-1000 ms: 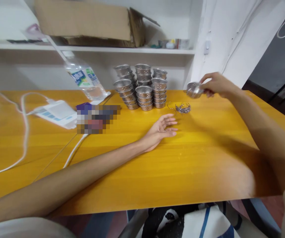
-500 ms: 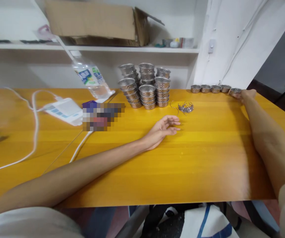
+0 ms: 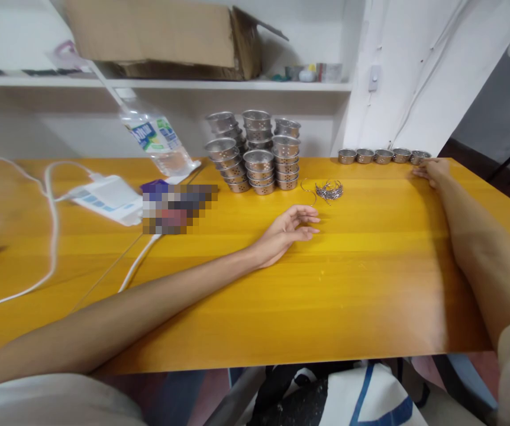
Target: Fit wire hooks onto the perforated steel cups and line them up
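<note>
My left hand [image 3: 287, 228] rests palm-up on the yellow table [image 3: 361, 284], fingers loosely spread and holding nothing. A little beyond its fingertips lie a thin wire ring [image 3: 308, 188] and a small heap of metal wire parts [image 3: 329, 190]. My right hand [image 3: 432, 170] lies flat on the table at the far right, just in front of the last cup in a row of several small metal cups [image 3: 383, 155] along the back edge. It holds nothing. Stacks of perforated metal cups [image 3: 257, 155] stand at the back centre.
A tilted plastic water bottle [image 3: 155, 137] leans at the back left. A white power strip [image 3: 104, 198] with white cables [image 3: 51, 236] lies on the left. A blurred-out object [image 3: 177, 207] sits beside it. A cardboard box [image 3: 157, 38] is on the shelf above.
My right hand carried a metal cup to the far right, set it at the end of the row, and has now drawn back a little, empty. My left hand stayed put.
</note>
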`<state>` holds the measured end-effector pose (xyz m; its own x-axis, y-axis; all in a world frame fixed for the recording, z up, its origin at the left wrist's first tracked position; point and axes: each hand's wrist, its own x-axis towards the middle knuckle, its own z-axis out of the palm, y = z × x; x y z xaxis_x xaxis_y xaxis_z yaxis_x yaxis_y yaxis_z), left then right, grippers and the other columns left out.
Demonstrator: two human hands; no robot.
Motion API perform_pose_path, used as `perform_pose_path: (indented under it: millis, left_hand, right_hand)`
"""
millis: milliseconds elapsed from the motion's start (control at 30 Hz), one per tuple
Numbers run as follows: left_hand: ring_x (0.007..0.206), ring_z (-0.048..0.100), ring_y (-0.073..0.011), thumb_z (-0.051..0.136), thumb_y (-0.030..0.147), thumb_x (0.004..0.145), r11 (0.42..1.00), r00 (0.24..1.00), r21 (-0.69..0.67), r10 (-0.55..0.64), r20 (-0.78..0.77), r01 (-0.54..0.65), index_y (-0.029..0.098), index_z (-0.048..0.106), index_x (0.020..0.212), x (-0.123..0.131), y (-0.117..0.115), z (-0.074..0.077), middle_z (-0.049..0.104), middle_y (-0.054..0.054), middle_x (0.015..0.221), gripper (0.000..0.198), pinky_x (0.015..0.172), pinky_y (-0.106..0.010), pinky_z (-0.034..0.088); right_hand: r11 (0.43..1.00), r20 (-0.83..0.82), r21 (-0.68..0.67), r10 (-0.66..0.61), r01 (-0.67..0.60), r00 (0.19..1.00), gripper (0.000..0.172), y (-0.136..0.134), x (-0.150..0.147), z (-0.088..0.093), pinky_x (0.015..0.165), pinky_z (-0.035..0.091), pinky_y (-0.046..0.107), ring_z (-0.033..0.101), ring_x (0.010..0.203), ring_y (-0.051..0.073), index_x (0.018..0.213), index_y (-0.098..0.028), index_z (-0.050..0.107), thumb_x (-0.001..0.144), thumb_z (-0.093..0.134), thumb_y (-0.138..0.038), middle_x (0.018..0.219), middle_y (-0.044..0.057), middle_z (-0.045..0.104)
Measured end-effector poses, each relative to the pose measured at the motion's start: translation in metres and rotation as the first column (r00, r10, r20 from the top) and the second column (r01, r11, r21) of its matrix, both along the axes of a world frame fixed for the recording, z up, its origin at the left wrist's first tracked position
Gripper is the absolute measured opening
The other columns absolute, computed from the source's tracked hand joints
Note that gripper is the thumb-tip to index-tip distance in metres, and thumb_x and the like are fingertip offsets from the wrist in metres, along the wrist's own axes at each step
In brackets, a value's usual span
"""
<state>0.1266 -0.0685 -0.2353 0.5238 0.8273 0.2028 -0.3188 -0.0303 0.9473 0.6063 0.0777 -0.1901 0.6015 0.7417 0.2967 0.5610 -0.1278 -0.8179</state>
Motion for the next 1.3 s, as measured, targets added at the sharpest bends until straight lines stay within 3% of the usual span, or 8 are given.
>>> perform_pose_path:
  millis: [167, 267, 467, 667, 767, 1000, 1167, 1300]
  left_hand:
    - [0.132, 0.060, -0.0298, 0.091, 0.011, 0.075, 1.000, 1.000, 0.002, 0.008, -0.016, -0.008, 0.022, 0.073, 0.117, -0.001, 0.001, 0.002, 0.068, -0.010, 0.133, 0.046, 0.112, -0.050, 0.053]
    - [0.132, 0.061, -0.0295, 0.091, 0.010, 0.074, 1.000, 1.000, 0.000, -0.001, -0.009, 0.001, 0.021, 0.073, 0.116, 0.002, 0.000, 0.001, 0.067, -0.010, 0.132, 0.047, 0.112, -0.050, 0.054]
    - [0.113, 0.067, -0.0262, 0.080, 0.018, 0.080, 0.971, 0.983, 0.213, 0.139, -0.121, -0.111, 0.018, 0.071, 0.107, 0.001, 0.005, 0.003, 0.070, -0.011, 0.116, 0.029, 0.096, -0.044, 0.058]
    - [0.122, 0.059, -0.0341, 0.077, 0.019, 0.085, 0.494, 0.736, 0.846, 0.646, -0.202, -0.200, 0.020, 0.073, 0.095, -0.037, 0.073, 0.082, 0.070, -0.010, 0.108, 0.011, 0.112, -0.053, 0.046]
    - [0.140, 0.046, -0.0414, 0.087, 0.026, 0.085, 0.401, 0.660, 0.910, 0.712, -0.240, -0.101, 0.018, 0.074, 0.094, -0.038, 0.122, 0.120, 0.070, -0.013, 0.115, 0.017, 0.125, -0.060, 0.034]
    - [0.137, 0.047, -0.0365, 0.089, 0.046, 0.091, 0.455, 0.666, 0.889, 0.680, -0.307, -0.055, 0.008, 0.073, 0.092, -0.019, 0.169, 0.144, 0.071, -0.020, 0.126, 0.042, 0.127, -0.055, 0.036]
    - [0.142, 0.044, -0.0384, 0.083, 0.030, 0.095, 0.405, 0.592, 0.911, 0.754, -0.284, -0.080, 0.010, 0.074, 0.087, -0.020, 0.142, 0.155, 0.069, -0.015, 0.123, 0.023, 0.126, -0.056, 0.034]
    - [0.132, 0.052, -0.0380, 0.084, 0.021, 0.088, 0.434, 0.701, 0.898, 0.662, -0.264, -0.072, 0.020, 0.079, 0.088, -0.009, 0.076, 0.114, 0.067, -0.011, 0.119, 0.006, 0.123, -0.060, 0.039]
  right_hand:
    - [0.999, -0.264, -0.049, -0.009, -0.004, 0.964, 0.005, 0.006, 0.010, -0.004, 0.077, 0.060, 0.027, 0.073, 0.079, 0.012, 0.103, -0.006, 0.068, 0.106, 0.066, -0.008, 0.092, 0.008, 0.071]
    - [0.998, -0.323, -0.060, 0.006, -0.026, 0.946, 0.036, 0.003, 0.009, -0.002, 0.092, 0.065, 0.040, 0.074, 0.109, 0.023, 0.132, -0.011, 0.070, 0.106, 0.075, -0.036, 0.128, 0.015, 0.072]
    - [0.999, -0.317, -0.007, 0.042, -0.047, 0.947, 0.039, -0.013, -0.005, 0.008, 0.067, 0.052, 0.025, 0.061, 0.060, 0.006, 0.070, -0.016, 0.059, 0.093, 0.055, 0.016, 0.076, 0.004, 0.062]
    - [0.994, -0.169, 0.103, 0.054, -0.037, 0.984, 0.029, -0.009, -0.023, 0.051, 0.062, 0.045, 0.027, 0.059, 0.060, 0.004, 0.085, -0.010, 0.067, 0.102, 0.050, 0.006, 0.082, 0.013, 0.069]
    - [0.960, -0.055, 0.124, 0.261, -0.253, 0.964, 0.013, -0.004, -0.064, 0.079, 0.066, 0.045, 0.025, 0.065, 0.069, 0.003, 0.112, -0.007, 0.075, 0.102, 0.066, -0.005, 0.105, 0.018, 0.077]
    - [0.481, 0.528, -0.668, 0.844, -0.568, 0.094, 0.037, -0.031, -0.221, 0.052, 0.091, 0.053, 0.030, 0.073, 0.098, 0.019, 0.137, -0.020, 0.073, 0.101, 0.068, -0.015, 0.125, 0.011, 0.079]
    - [0.537, 0.606, -0.678, 0.795, -0.501, 0.032, 0.046, -0.038, -0.246, 0.017, 0.083, 0.050, 0.033, 0.072, 0.114, 0.032, 0.142, -0.020, 0.071, 0.097, 0.064, -0.014, 0.132, 0.017, 0.074]
    - [0.577, 0.625, -0.633, 0.775, -0.516, 0.099, 0.038, -0.034, -0.234, 0.016, 0.080, 0.047, 0.031, 0.073, 0.105, 0.029, 0.132, -0.018, 0.073, 0.096, 0.064, -0.013, 0.116, 0.015, 0.080]
